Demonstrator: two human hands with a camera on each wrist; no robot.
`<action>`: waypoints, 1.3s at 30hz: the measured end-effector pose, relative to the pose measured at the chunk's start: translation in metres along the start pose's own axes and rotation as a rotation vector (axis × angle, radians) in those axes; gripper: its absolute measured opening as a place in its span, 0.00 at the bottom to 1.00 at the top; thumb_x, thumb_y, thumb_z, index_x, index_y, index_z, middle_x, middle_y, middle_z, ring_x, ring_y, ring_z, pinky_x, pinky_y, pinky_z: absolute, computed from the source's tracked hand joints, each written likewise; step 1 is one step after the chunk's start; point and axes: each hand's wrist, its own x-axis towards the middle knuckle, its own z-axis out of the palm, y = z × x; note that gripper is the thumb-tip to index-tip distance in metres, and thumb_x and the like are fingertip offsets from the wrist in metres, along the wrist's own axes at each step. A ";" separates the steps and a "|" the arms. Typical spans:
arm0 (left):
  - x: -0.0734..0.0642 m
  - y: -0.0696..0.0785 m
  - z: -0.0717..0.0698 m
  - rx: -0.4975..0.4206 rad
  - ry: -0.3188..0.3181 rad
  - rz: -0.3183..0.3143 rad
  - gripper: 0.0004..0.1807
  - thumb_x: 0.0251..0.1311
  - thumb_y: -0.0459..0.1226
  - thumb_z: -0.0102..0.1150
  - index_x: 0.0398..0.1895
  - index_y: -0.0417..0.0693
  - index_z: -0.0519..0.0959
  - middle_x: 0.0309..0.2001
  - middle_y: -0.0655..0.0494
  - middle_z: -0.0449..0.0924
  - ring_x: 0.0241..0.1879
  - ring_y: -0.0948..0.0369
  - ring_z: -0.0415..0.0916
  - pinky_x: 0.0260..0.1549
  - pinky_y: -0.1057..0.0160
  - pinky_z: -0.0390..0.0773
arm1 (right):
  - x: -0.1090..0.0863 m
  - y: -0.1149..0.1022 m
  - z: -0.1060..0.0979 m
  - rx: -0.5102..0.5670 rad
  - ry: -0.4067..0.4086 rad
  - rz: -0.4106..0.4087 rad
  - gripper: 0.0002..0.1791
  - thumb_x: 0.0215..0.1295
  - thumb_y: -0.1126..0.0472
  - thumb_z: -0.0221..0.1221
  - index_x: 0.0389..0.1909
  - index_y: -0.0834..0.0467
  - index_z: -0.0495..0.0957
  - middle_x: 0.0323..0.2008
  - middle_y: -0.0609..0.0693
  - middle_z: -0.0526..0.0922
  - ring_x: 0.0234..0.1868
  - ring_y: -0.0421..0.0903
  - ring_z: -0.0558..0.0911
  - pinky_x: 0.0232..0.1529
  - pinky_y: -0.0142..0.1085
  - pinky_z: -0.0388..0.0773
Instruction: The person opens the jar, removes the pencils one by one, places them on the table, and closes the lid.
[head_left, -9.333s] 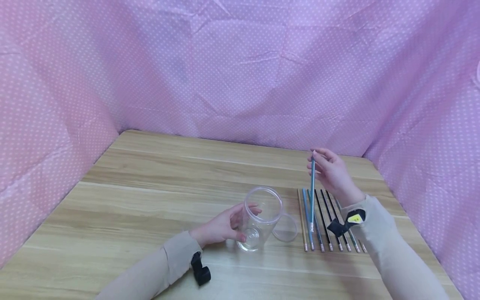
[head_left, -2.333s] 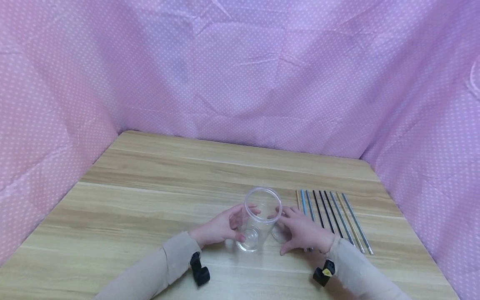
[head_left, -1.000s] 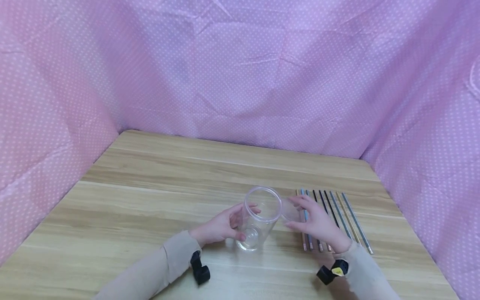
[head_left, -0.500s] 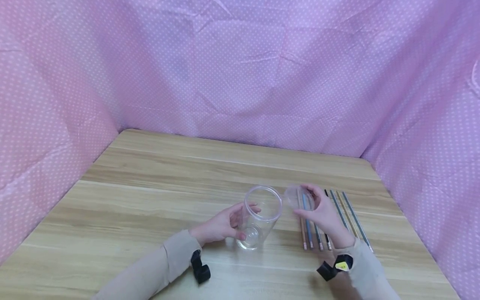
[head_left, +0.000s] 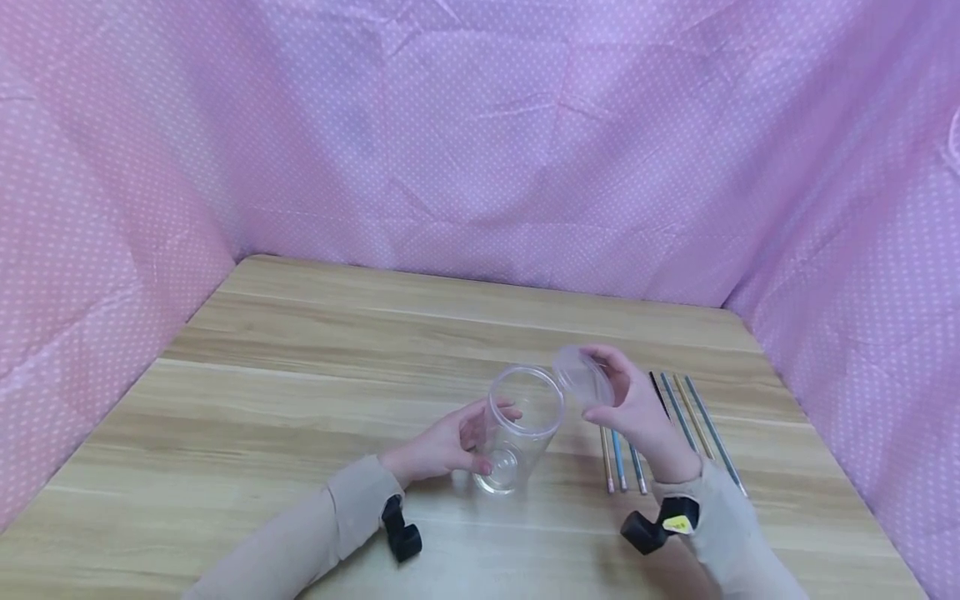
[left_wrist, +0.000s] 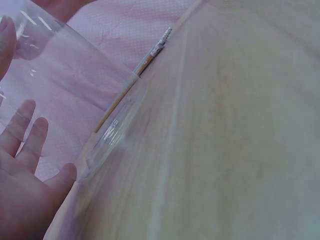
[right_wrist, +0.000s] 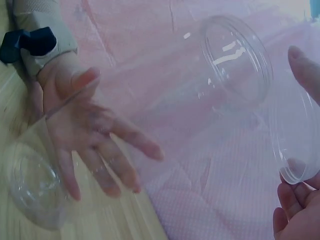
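A tall clear plastic jar [head_left: 534,446] stands upright on the table with its mouth uncovered, nothing inside it. My left hand [head_left: 442,446] holds it from the left, thumb near the base and fingers behind the wall; the right wrist view shows those fingers spread along the see-through side. The round clear lid [head_left: 579,377] is pinched at its edge between thumb and fingers of my right hand [head_left: 637,412]. Tilted, it hangs just right of the jar's rim [right_wrist: 262,65], above the table. In the right wrist view the lid's raised edge faces the jar mouth.
A row of pencils [head_left: 699,417], blue, black and natural wood, lies on the wooden table [head_left: 300,375] at the right, partly behind my right hand and forearm. Pink dotted cloth [head_left: 480,150] hangs around the back and sides.
Earlier my right hand held up a blue pencil, later laid in the row. It then took the lid off the table and raised it leftward toward the jar's rim. My left hand stayed put.
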 end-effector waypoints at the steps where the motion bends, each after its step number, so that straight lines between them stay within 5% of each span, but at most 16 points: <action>1: 0.000 0.000 0.000 -0.003 -0.002 0.002 0.46 0.49 0.24 0.63 0.71 0.36 0.51 0.70 0.39 0.58 0.71 0.48 0.52 0.70 0.51 0.53 | 0.002 -0.002 0.002 -0.006 -0.015 -0.013 0.33 0.48 0.67 0.69 0.57 0.55 0.69 0.54 0.42 0.75 0.54 0.36 0.72 0.53 0.24 0.70; 11: 0.001 0.002 -0.001 -0.001 0.004 0.000 0.46 0.50 0.25 0.64 0.71 0.38 0.51 0.70 0.40 0.58 0.71 0.46 0.53 0.70 0.49 0.54 | 0.014 -0.009 0.019 -0.114 -0.106 -0.089 0.43 0.41 0.71 0.72 0.57 0.78 0.61 0.53 0.44 0.71 0.52 0.37 0.72 0.52 0.24 0.71; 23: 0.000 0.001 0.000 -0.003 0.008 -0.038 0.49 0.50 0.30 0.66 0.73 0.41 0.48 0.72 0.42 0.53 0.72 0.46 0.51 0.70 0.48 0.51 | 0.020 -0.011 0.031 -0.191 -0.195 -0.150 0.45 0.45 0.56 0.73 0.59 0.73 0.63 0.54 0.48 0.70 0.52 0.39 0.71 0.56 0.25 0.68; 32: -0.001 0.003 0.001 -0.004 0.016 -0.070 0.52 0.50 0.27 0.65 0.74 0.43 0.44 0.74 0.44 0.49 0.72 0.47 0.49 0.70 0.48 0.50 | 0.022 -0.012 0.034 -0.250 -0.238 -0.157 0.43 0.44 0.56 0.74 0.58 0.72 0.65 0.53 0.61 0.69 0.54 0.39 0.69 0.57 0.26 0.67; 39: 0.000 0.001 0.000 -0.005 0.008 -0.046 0.51 0.50 0.28 0.65 0.74 0.41 0.44 0.73 0.42 0.50 0.72 0.46 0.49 0.70 0.47 0.51 | 0.024 -0.014 0.033 -0.307 -0.265 -0.147 0.44 0.40 0.62 0.75 0.59 0.69 0.65 0.54 0.62 0.69 0.55 0.39 0.68 0.56 0.29 0.66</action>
